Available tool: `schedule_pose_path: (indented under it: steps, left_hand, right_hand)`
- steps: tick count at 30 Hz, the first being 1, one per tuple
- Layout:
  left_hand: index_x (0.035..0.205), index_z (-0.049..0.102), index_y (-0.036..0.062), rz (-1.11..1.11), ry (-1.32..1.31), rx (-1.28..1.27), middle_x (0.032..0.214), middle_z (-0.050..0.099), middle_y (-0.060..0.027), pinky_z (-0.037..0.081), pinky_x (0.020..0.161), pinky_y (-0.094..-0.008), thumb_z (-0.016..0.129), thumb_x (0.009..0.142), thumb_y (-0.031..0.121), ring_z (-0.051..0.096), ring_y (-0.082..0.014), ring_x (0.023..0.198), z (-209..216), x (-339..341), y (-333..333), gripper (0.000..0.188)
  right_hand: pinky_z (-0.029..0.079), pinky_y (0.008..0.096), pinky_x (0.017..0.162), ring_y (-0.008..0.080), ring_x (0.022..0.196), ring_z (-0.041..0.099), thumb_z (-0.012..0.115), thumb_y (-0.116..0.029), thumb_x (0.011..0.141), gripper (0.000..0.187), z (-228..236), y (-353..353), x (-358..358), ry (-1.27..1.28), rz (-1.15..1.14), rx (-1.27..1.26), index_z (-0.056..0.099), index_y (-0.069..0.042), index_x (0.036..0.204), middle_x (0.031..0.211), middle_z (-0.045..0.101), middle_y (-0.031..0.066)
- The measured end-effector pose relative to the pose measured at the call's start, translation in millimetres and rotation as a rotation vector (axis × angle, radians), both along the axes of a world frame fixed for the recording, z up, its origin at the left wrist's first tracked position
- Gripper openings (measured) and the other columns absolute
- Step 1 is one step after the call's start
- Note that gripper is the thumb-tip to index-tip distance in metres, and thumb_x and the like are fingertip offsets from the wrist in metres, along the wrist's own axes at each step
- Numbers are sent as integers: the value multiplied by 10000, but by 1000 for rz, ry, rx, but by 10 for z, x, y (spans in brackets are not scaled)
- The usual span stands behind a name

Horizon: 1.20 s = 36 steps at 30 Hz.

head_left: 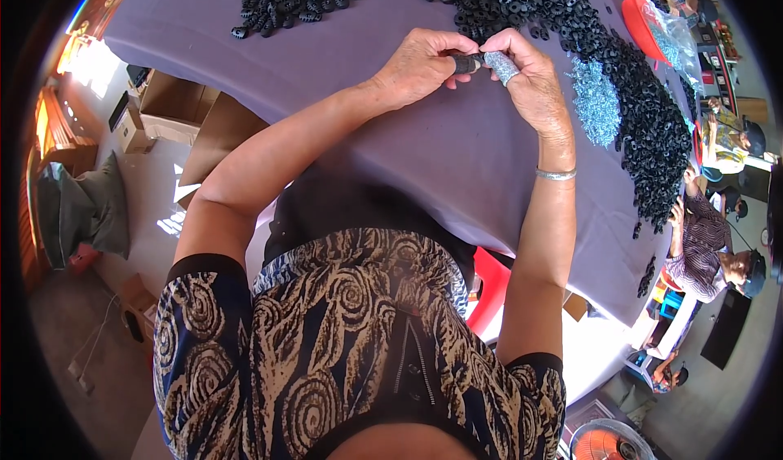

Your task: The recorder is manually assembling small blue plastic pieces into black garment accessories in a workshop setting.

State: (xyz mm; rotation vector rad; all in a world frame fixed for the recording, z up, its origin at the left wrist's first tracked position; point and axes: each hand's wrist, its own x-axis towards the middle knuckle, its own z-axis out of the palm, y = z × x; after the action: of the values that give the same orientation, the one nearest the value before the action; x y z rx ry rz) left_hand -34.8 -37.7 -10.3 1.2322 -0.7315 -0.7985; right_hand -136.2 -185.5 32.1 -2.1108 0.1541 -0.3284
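Both hands meet over the purple cloth (391, 142). Left hand (416, 68) pinches a small black part (466, 64); right hand (530, 77), forefinger wrapped in grey tape, pinches its other end. Risk, as I judge it: the part slips into the black ring pile (652, 126) and gets lost. Fingers hide the join; I cannot make out the part's shape.

An open brown cardboard box (171, 101) stands on the floor left; a clear plastic bag (673, 40) lies at the bench's right edge.
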Motion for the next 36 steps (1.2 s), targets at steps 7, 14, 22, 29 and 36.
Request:
schedule_pose_path:
  steps: [7,14,22,29,36]
  left_hand:
    - [994,669,6,25,-27,-6,800,645,-46,489,575,-227,533,853,9,588,-92,675,-42,3,-9,196]
    - [1016,652,-15,34,-8,28,863,653,-70,504,625,-236,564,857,15,604,-117,729,-54,35,-29,184]
    - [1066,626,-5,0,38,-13,926,654,-84,513,682,-254,458,828,-64,620,-142,779,-11,29,-34,298]
    - [1122,596,0,-1,32,-46,930,655,-84,510,708,-277,466,856,-28,629,-155,809,64,31,13,297]
    - [1117,608,28,41,-10,-112,1058,595,-50,490,741,-282,514,849,-42,592,-160,923,-29,68,-3,292]
  right_hand:
    - [448,280,597,134,659,558,575,37,807,110,18,101,20,-81,-58,-222,570,-53,870,736,617,47]
    - [460,313,600,197,661,588,581,49,785,118,25,149,34,-90,-75,-256,562,-39,860,752,622,81]
    - [481,290,630,165,717,624,569,40,806,136,99,169,5,-117,-99,-256,589,-48,908,782,646,74]
    - [461,233,616,89,659,558,508,-74,896,122,109,134,0,-96,-155,28,621,-56,941,720,612,11]
    - [344,202,379,77,399,414,393,-589,905,605,-121,41,43,98,-141,507,545,-36,714,545,505,36]
